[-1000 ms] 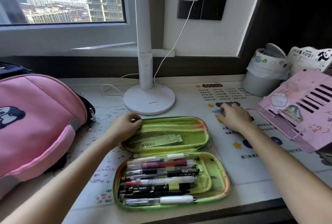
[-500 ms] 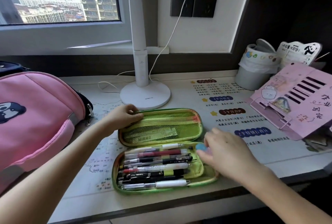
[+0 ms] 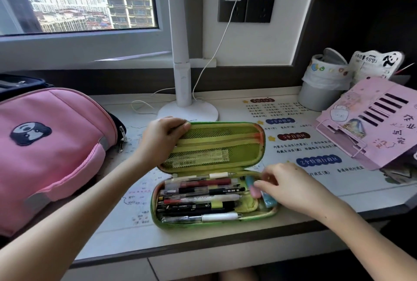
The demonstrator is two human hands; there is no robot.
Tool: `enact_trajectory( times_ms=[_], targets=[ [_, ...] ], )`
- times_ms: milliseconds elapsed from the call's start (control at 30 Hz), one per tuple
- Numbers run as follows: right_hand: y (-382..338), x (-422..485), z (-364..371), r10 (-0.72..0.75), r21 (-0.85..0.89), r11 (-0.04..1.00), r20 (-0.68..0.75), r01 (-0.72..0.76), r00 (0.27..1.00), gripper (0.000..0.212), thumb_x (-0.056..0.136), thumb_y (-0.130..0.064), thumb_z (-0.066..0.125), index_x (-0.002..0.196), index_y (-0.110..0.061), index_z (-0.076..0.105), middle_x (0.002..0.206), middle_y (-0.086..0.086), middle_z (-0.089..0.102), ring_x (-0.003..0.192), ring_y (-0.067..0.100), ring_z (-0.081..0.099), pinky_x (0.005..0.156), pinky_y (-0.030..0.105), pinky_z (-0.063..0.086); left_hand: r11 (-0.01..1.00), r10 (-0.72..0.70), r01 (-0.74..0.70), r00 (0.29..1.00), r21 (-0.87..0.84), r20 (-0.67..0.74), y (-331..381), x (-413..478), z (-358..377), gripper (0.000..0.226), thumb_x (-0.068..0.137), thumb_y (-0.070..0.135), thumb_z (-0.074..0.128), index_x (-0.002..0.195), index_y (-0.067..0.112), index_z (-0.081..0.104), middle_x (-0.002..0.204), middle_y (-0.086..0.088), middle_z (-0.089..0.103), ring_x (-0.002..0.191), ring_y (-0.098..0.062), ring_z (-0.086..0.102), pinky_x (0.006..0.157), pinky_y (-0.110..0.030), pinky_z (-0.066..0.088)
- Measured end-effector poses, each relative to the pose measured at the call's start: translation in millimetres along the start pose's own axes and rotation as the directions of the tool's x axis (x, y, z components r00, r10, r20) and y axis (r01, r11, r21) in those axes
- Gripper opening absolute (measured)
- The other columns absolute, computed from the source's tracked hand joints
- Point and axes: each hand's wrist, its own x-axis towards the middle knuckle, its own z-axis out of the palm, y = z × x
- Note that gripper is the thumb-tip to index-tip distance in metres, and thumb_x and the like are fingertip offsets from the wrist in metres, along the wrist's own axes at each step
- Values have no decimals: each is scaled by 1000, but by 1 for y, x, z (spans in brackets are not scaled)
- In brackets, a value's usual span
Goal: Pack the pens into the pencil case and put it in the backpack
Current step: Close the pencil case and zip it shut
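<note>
At centre frame, your left hand (image 3: 163,136) is gripping the upper left rim of the open green pencil case (image 3: 259,145), thumb clamped over its edge, holding the mesh-lined lid up. Your right hand (image 3: 291,187), at lower right of centre, is pinching a pink eraser (image 3: 253,187) and pressing it into the case's right end, beside a blue eraser (image 3: 269,200). The pens (image 3: 198,199) are lying side by side in the lower half. The pink backpack (image 3: 52,152) is resting at left on the desk (image 3: 126,235).
</note>
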Motion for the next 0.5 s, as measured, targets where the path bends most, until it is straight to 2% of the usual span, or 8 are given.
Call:
enact_trajectory(
  times_ms=[67, 133, 233, 300, 367, 433, 500],
  targets=[
    [-2, -2, -1, 0, -45, 999, -52, -3, 999, 26, 85, -35, 58, 61, -31, 64, 67, -6, 65, 64, 9, 60, 55, 27, 45, 995, 41, -39, 999, -95, 10, 3, -16, -7, 18, 87, 24, 58, 99, 18, 71, 82, 13, 64, 76, -6, 61, 68, -21, 49],
    [-2, -5, -3, -15, -92, 996, -163, 0, 986, 18, 87, -34, 57, 76, -27, 69, 74, -7, 68, 71, 12, 61, 59, 28, 46, 979, 89, -78, 995, -188, 52, 7, -35, -14, 20, 86, 25, 56, 102, 27, 69, 91, 15, 65, 77, 2, 61, 64, -9, 49],
    [3, -13, -10, -41, -35, 999, -253, 34, 967, 15, 87, -25, 58, 79, -25, 70, 70, -8, 68, 68, 13, 61, 61, 29, 49, 968, 147, -116, 981, -224, 128, 8, -62, -22, 25, 83, 28, 55, 102, 40, 64, 103, 14, 66, 88, -1, 63, 71, -15, 52],
    [9, -19, -16, -54, -25, 999, -366, 48, 929, 14, 88, -21, 59, 81, -24, 71, 67, -8, 67, 62, 7, 59, 55, 24, 47, 971, 186, -154, 967, -182, 174, 5, -77, -25, 26, 85, 28, 59, 108, 39, 63, 108, 17, 64, 96, -1, 61, 80, -15, 49],
    [15, -22, -20, -75, -23, 997, -434, 73, 898, 11, 86, -21, 61, 93, -24, 69, 72, -11, 66, 62, -6, 53, 53, 11, 38, 966, 249, -230, 947, -115, 202, 2, -89, -26, 29, 84, 30, 60, 113, 31, 63, 112, 15, 64, 103, -2, 58, 87, -14, 44],
    [18, -23, -19, -83, 23, 995, -322, 96, 943, 26, 86, -23, 62, 110, -32, 62, 86, -16, 62, 73, -8, 54, 61, 12, 41, 954, 299, -292, 921, -63, 249, 3, -98, -28, 34, 82, 36, 57, 114, 27, 64, 113, 14, 63, 106, -2, 56, 88, -12, 42],
    [23, -24, -15, -57, 77, 995, -149, 69, 987, 34, 87, -23, 60, 115, -40, 53, 94, -19, 60, 85, -6, 56, 69, 16, 44, 934, 339, -358, 892, 8, 299, 5, -103, -29, 36, 81, 39, 56, 113, 26, 65, 112, 13, 62, 105, -3, 54, 89, -14, 41]
  ],
)
